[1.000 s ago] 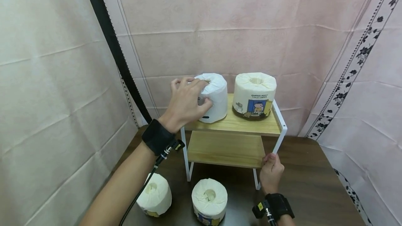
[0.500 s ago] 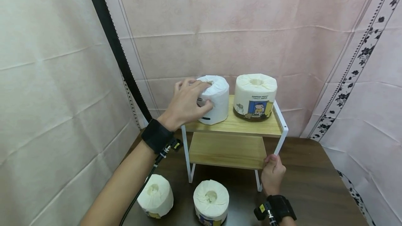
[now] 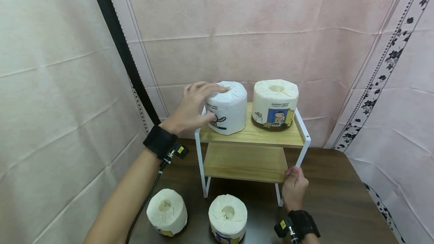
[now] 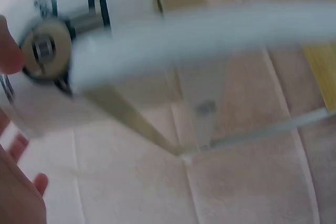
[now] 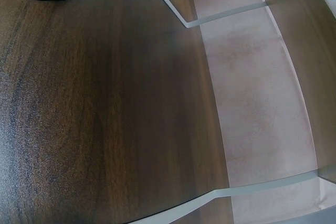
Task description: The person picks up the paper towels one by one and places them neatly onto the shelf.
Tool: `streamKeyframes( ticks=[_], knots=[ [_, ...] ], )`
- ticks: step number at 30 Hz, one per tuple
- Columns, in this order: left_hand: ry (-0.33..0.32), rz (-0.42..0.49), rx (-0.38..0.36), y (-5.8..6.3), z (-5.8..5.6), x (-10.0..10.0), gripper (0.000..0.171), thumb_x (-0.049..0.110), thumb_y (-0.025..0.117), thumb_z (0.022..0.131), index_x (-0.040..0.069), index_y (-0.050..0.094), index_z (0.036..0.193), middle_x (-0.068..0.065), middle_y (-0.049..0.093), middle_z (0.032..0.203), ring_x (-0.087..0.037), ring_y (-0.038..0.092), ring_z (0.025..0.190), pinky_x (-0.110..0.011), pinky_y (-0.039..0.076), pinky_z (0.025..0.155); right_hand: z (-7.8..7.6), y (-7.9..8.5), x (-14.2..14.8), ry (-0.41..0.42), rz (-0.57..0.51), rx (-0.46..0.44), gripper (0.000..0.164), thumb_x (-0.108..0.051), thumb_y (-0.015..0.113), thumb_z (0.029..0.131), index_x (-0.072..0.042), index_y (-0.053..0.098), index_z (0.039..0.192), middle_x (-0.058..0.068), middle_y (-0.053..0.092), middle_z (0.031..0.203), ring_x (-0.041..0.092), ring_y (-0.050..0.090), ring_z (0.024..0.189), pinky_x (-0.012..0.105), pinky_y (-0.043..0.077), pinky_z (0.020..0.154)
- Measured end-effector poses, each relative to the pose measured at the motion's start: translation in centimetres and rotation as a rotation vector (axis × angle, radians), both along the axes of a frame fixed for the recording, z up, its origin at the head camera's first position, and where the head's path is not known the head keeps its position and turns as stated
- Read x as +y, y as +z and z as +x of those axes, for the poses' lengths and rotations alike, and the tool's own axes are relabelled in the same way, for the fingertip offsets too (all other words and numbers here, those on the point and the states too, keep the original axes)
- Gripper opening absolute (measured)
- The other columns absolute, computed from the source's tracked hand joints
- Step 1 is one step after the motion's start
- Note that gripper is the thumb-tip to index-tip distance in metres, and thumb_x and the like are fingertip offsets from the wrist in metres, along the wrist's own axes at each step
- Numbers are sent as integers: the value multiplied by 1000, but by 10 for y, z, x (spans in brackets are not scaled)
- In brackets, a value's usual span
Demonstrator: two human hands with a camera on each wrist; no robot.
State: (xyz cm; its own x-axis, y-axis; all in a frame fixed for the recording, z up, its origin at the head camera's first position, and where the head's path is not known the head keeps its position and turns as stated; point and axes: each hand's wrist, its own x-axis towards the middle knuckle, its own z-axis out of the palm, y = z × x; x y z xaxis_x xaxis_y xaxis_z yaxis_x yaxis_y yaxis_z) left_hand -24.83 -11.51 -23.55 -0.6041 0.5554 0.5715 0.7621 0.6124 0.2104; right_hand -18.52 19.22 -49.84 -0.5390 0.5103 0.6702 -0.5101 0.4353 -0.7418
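Observation:
A two-tier wooden shelf with a white metal frame stands on the table. On its top board, at the left, is a white toilet paper roll with a cartoon print. My left hand is at that roll's left side, fingers spread over its upper edge and thumb beside its front, not wrapped tightly round it. To the right on the same board stands a cream toilet paper roll. My right hand grips the shelf's front right leg; in the right wrist view the hand is out of sight.
Two more toilet paper rolls stand on the dark wooden table in front of the shelf, a left roll and a middle roll. Pale fabric hangs behind and at both sides. A cable runs along the left forearm.
My left hand has loosened from the white roll and shifted left, its thumb moving off the front so more print shows. The roll stays put. My right hand keeps its grip on the leg.

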Motion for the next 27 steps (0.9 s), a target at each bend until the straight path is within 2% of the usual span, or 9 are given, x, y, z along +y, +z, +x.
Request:
streamKeyframes(
  ticks=[4, 8, 11, 17, 22, 27],
  knots=[
    [-41, 1, -11, -2, -7, -11, 64, 13, 69, 87, 23, 58, 149, -1, 55, 156, -33, 34, 149, -61, 6, 122, 7, 11, -5, 25, -9, 25, 60, -34, 33, 116, 10, 49, 80, 22, 46, 60, -4, 34, 54, 20, 26, 46],
    [-85, -45, 0, -1, -12, -14, 55, 15, 64, 96, 24, 58, 151, 3, 57, 154, -31, 35, 149, -61, 8, 120, -2, 0, 0, 21, -19, 28, 62, -37, 33, 116, 10, 50, 79, 25, 46, 61, -6, 35, 54, 18, 26, 48],
    [-101, -71, 15, 0, -14, -14, 55, 15, 64, 98, 24, 57, 152, 3, 58, 152, -32, 35, 148, -62, 8, 120, -9, -11, 4, 14, -22, 19, 63, -39, 33, 115, 9, 51, 79, 24, 47, 61, -6, 34, 54, 17, 26, 48],
    [-76, -100, 58, 4, -12, -11, 52, 19, 66, 95, 21, 62, 146, 0, 62, 148, -30, 37, 143, -63, 6, 121, -11, -16, 9, 14, 3, 46, 62, -41, 34, 115, 7, 53, 79, 19, 50, 60, -5, 36, 54, 18, 27, 48],
    [-75, -104, 101, 5, -9, -7, 45, 22, 64, 92, 17, 66, 137, -2, 64, 144, -32, 40, 138, -62, 9, 119, -10, -16, 10, 15, 7, 53, 63, -44, 36, 114, 5, 53, 78, 17, 50, 59, -6, 36, 52, 17, 26, 47],
    [-63, -132, 174, 7, -3, -2, 44, 27, 62, 93, 12, 66, 134, -6, 65, 142, -34, 42, 136, -62, 11, 119, -9, -15, 9, 33, 4, 43, 61, -42, 37, 114, 5, 52, 78, 17, 50, 58, -5, 37, 51, 17, 27, 46]
  ],
)
